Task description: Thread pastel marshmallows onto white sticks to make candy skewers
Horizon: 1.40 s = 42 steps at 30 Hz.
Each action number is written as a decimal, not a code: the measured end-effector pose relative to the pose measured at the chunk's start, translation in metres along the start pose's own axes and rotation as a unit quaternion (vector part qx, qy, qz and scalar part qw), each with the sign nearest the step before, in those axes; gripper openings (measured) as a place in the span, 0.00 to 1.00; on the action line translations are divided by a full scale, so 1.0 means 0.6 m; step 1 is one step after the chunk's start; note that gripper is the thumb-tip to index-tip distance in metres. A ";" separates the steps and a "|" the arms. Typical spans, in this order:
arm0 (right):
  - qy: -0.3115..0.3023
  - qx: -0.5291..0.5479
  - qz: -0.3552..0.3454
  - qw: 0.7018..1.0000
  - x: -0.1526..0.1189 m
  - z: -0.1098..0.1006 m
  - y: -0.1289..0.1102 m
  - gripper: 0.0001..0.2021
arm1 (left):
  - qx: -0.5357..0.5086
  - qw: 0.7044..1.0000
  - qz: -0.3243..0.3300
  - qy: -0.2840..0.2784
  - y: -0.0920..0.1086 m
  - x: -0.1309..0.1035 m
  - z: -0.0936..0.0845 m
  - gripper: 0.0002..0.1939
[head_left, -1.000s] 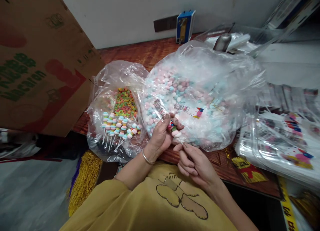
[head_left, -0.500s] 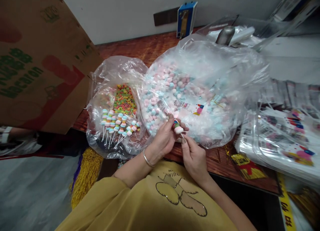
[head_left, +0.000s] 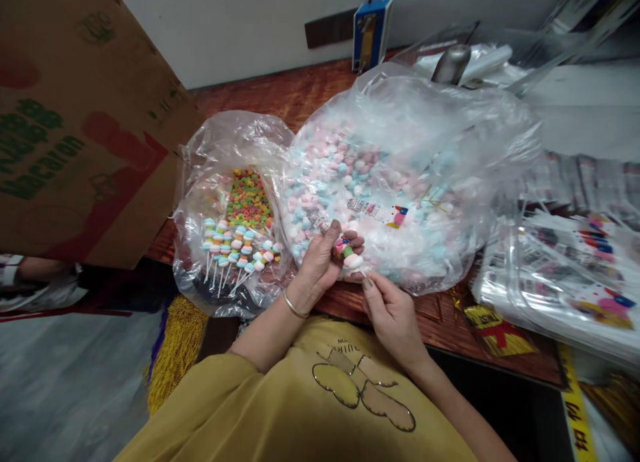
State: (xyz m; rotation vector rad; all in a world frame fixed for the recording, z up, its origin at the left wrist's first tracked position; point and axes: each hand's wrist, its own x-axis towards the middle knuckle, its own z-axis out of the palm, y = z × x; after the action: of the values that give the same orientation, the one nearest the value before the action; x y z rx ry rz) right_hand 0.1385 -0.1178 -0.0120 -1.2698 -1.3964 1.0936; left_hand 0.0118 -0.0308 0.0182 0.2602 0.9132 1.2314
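The left hand (head_left: 320, 262) has its thumb and fingers closed around the upper part of a lollipop (head_left: 353, 261), and the right hand (head_left: 393, 309) pinches its stick between thumb and forefinger. The lollipop is between the hands, over the front edge of the bench (head_left: 240, 105), before the big bag (head_left: 420, 115) of pastel marshmallows (head_left: 345, 159). Bright print shows at its top, partly hidden by the left fingers.

Near the bench's left end, a smaller clear bag (head_left: 237, 130) carries gummies (head_left: 250, 195) and a row of finished lollipops (head_left: 230, 245), sticks toward the front edge. A carton (head_left: 95, 135) leans in at the left end. By the front right corner lie a gold packet (head_left: 503, 332) and printed sleeves (head_left: 590, 295). A blue device (head_left: 373, 32) stands at the back edge.
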 end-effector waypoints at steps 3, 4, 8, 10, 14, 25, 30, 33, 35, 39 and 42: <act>0.021 -0.064 -0.058 0.996 0.000 0.002 -0.001 0.15 | -0.006 1.000 -0.011 0.027 0.000 -0.003 0.008 0.21; 0.020 -0.076 -0.070 0.994 -0.001 0.002 0.000 0.15 | -0.012 0.999 -0.009 0.033 0.000 -0.004 0.011 0.21; 0.024 -0.128 -0.100 0.986 -0.007 0.007 0.010 0.14 | -0.032 0.999 -0.001 0.037 0.006 -0.003 0.016 0.21; 0.038 -0.165 -0.122 0.978 -0.010 0.009 0.017 0.14 | -0.041 0.998 0.002 0.039 0.007 -0.002 0.018 0.21; 0.065 -0.242 -0.170 0.953 -0.009 0.014 0.022 0.14 | -0.046 0.998 0.011 0.041 -0.005 -0.009 0.025 0.20; 0.135 -0.217 -0.104 0.961 -0.002 0.000 0.012 0.14 | 0.114 0.988 0.100 -0.026 -0.039 -0.037 0.003 0.25; 0.137 -0.262 -0.122 0.948 -0.003 0.000 0.015 0.15 | 0.311 0.912 0.266 -0.002 -0.022 -0.046 -0.014 0.10; 0.136 -0.280 -0.130 0.941 -0.004 0.004 0.011 0.15 | 0.376 0.883 0.281 -0.017 -0.016 -0.049 -0.015 0.04; 0.134 -0.275 -0.128 0.944 -0.004 0.005 0.007 0.15 | 0.380 0.880 0.284 -0.014 -0.017 -0.047 -0.014 0.04; 0.125 -0.253 -0.124 0.951 -0.006 0.006 0.002 0.14 | 0.395 0.871 0.292 -0.006 -0.022 -0.042 -0.017 0.04; 0.124 -0.256 -0.130 0.950 -0.008 0.007 0.000 0.14 | 0.424 0.849 0.315 0.000 -0.021 -0.041 -0.018 0.03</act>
State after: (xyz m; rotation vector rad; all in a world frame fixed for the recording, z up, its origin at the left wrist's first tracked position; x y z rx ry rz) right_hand 0.1344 -0.1224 -0.0130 -1.4683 -1.6499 0.3797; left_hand 0.0115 -0.0602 0.0146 1.3578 1.4009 1.3322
